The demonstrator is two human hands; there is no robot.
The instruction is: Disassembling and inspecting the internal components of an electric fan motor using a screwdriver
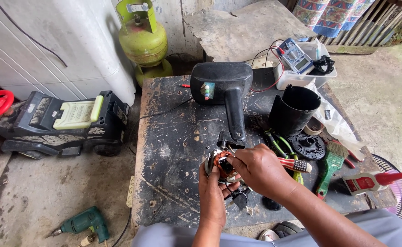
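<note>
Above the worktable (173, 137), motor (221, 163) pinched between left hand (213, 188), right hand (257, 168) fingers

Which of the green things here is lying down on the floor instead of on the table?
The green power drill, bottom left on the concrete floor. The green-handled brush lies on the table; the gas cylinder stands upright.

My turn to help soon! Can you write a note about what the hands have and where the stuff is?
Left hand: cups a small motor with copper windings from below, over the table's front edge.
Right hand: on the motor's right side, fingers pinching at its top.
Nearby: black fan stand lies just behind the motor; black round housing and black grille disc to the right; green-handled pliers, green brush and glue tube further right.
Done: motor is out of its housing.
Left: cannot tell from this view.
</note>
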